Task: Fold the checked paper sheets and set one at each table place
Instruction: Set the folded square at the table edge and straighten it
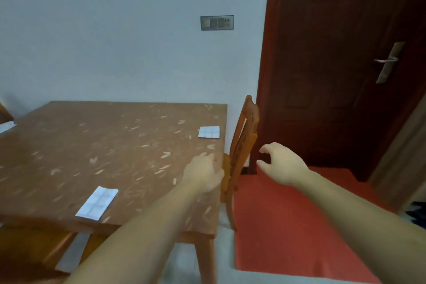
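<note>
Two folded checked paper sheets lie on the brown patterned table (96,145): one (97,202) near the front edge, another (209,132) by the far right edge. A third white sheet (7,126) shows at the left edge of the view. My left hand (204,174) hovers over the table's right edge, fingers relaxed, holding nothing. My right hand (280,163) is out past the table beside the chair back, fingers loosely curved and empty.
A wooden chair (244,143) stands tucked at the table's right side. A red mat (299,214) covers the floor to the right, before a dark red door (341,64). Another chair part (5,114) shows at far left.
</note>
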